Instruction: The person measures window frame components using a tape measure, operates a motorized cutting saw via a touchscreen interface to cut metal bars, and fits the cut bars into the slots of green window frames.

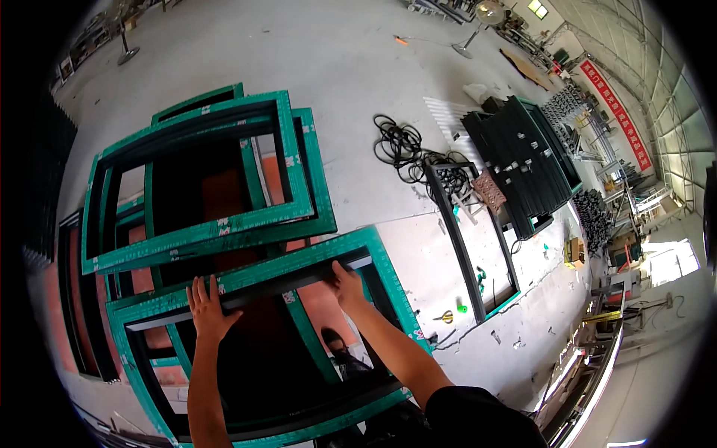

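Centrally, at the near end of the floor, a green-taped window frame [261, 343] is steadied: the left hand [209, 308] is laid flat with fingers spread on its far rail [254, 287], and the right hand [346, 286] is curled over that rail further right. Even pressure from both hands is judged best, so the frame is kept square above the stacked frames [202, 179] lying further left.

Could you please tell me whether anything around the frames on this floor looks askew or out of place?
Yes. The green-taped frames lie stacked crookedly, each turned at a different angle. Both hands, left and right, press the nearest frame. A black cable sprawls loose on the concrete, and yellow-handled scissors lie there too.
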Tool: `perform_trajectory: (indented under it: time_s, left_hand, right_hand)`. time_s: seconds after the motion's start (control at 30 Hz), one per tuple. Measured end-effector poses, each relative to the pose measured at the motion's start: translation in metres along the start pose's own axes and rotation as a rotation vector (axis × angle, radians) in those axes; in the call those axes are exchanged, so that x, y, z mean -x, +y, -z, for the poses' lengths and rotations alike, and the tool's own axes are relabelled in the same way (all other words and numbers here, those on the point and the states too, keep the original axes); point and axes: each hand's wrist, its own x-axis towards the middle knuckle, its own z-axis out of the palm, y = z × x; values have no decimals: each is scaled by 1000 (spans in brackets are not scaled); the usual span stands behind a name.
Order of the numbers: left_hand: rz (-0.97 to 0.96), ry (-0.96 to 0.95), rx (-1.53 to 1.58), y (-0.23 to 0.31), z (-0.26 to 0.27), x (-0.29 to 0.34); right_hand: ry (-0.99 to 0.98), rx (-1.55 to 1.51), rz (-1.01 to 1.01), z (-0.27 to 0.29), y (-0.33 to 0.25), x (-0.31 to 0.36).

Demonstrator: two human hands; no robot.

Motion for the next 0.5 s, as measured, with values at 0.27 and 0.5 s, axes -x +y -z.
perform_trajectory:
  time_s: [0.27, 0.5]
  left_hand:
    - [-62, -3, 16, 10, 6, -17]
    - [-165, 43, 92, 72, -13, -44]
  right_hand:
    - [-2, -11, -33, 0, 4, -1]
    - [-6, -18, -108, 4, -3, -3]
